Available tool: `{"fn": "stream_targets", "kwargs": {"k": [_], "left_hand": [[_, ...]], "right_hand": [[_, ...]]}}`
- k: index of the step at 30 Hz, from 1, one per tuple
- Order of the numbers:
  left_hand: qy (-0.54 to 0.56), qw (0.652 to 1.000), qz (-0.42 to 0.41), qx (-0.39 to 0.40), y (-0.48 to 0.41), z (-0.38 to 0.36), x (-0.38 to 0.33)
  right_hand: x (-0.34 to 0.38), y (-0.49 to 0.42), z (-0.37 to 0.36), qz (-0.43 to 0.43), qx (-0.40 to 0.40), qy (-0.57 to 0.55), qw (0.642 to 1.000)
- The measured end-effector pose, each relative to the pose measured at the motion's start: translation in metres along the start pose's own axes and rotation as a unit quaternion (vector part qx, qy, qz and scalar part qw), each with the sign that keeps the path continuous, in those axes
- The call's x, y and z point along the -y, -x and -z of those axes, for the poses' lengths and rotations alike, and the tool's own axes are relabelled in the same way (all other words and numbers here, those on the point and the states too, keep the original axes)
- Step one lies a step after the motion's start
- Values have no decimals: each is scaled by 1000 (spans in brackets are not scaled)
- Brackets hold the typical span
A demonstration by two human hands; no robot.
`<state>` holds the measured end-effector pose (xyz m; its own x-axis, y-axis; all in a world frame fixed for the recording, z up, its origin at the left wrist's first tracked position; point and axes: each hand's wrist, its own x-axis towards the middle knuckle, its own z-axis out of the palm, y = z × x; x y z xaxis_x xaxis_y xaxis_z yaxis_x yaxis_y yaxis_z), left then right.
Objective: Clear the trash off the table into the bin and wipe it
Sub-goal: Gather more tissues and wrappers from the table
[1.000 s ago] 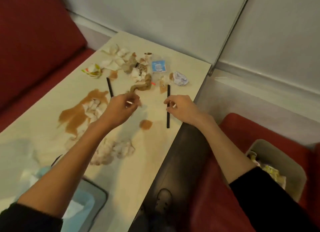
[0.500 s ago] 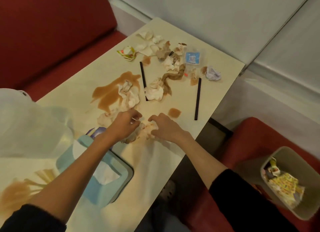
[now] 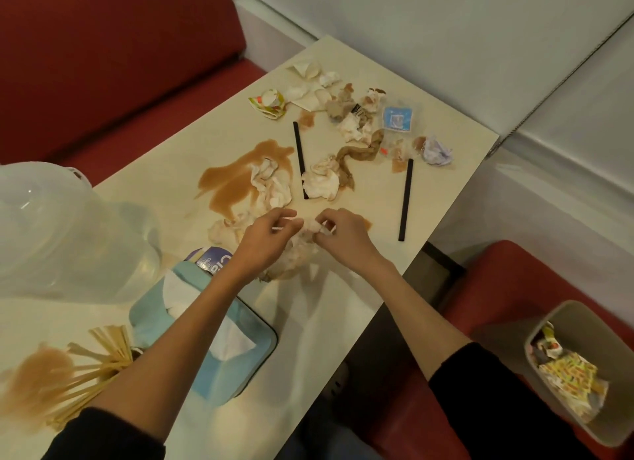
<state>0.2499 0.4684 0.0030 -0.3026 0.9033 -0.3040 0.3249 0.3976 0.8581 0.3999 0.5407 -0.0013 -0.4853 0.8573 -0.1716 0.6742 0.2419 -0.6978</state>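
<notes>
Stained table (image 3: 374, 270): left hand (image 3: 269, 240) pinches small white scrap (image 3: 279, 227), right hand (image 3: 346, 238) pinches soggy tissue (image 3: 302, 253).

Bare table (image 3: 326, 308) lies right of the tissue box (image 3: 219, 380); crumpled tissues (image 3: 322, 181) and a black straw (image 3: 406, 200) clutter beyond.

Two black straws (image 3: 299, 157) (image 3: 406, 200); one bin (image 3: 590, 336); one tissue box (image 3: 240, 373).

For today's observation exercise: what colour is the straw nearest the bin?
Black: the thin straw shows best in the head view.
</notes>
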Motion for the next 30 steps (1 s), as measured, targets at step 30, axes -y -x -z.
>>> {"fn": "stream_targets", "kwargs": {"k": [30], "left_hand": [[201, 971, 97, -87, 8, 53, 35]], "right_hand": [[-6, -1, -61, 24, 106, 78, 991]]}}
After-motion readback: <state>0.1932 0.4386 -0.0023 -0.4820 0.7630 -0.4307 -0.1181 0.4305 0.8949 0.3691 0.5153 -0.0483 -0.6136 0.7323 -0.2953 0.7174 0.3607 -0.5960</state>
